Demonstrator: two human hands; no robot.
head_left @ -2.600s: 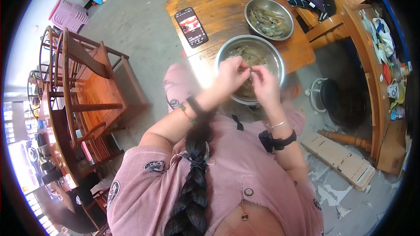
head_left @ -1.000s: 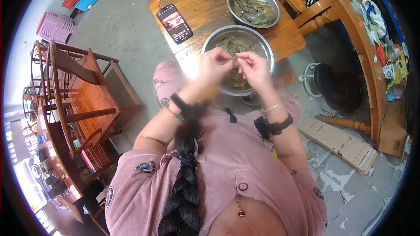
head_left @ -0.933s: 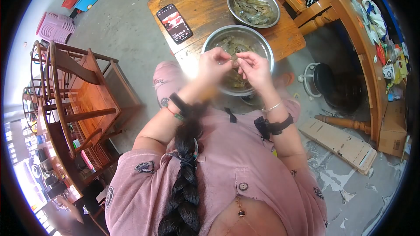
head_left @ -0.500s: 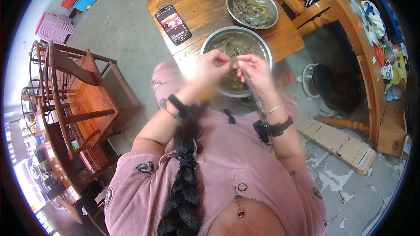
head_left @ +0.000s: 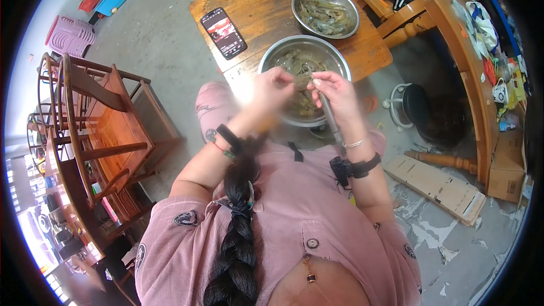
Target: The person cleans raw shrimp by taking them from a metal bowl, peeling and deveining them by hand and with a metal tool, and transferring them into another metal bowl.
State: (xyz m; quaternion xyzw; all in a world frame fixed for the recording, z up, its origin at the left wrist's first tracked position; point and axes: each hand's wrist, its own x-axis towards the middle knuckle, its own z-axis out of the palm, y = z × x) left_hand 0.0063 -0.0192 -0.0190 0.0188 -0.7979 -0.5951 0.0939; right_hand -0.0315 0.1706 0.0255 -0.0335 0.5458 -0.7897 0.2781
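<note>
My right hand (head_left: 337, 96) is closed, fingertips pinching a greenish-grey shrimp (head_left: 309, 77) above the nearer metal bowl (head_left: 268, 56). A long grey bar-like tool (head_left: 328, 114) runs from under its fingers back along the wrist; its exact kind is unclear. Just left of the shrimp, my left hand (head_left: 272, 89) has thumb and fingers pinched together, and whatever is between them is too small to make out. More raw shrimp (head_left: 306, 110) lie in the nearer bowl below my hands. Behind it, a smaller metal bowl (head_left: 296, 14) holds several whole shrimp (head_left: 326, 16).
Both bowls are at the right part of a wooden table (head_left: 255, 0); the nearer one reaches past its front edge. A lit phone (head_left: 224, 33) lies on the table. A wooden chair (head_left: 113, 113) stands left, a black round stool (head_left: 416, 105) right, and flat cardboard (head_left: 436, 187) on the floor.
My hands have drawn slightly apart: the left has shifted a little left and the right has moved a little right with the shrimp and tool.
</note>
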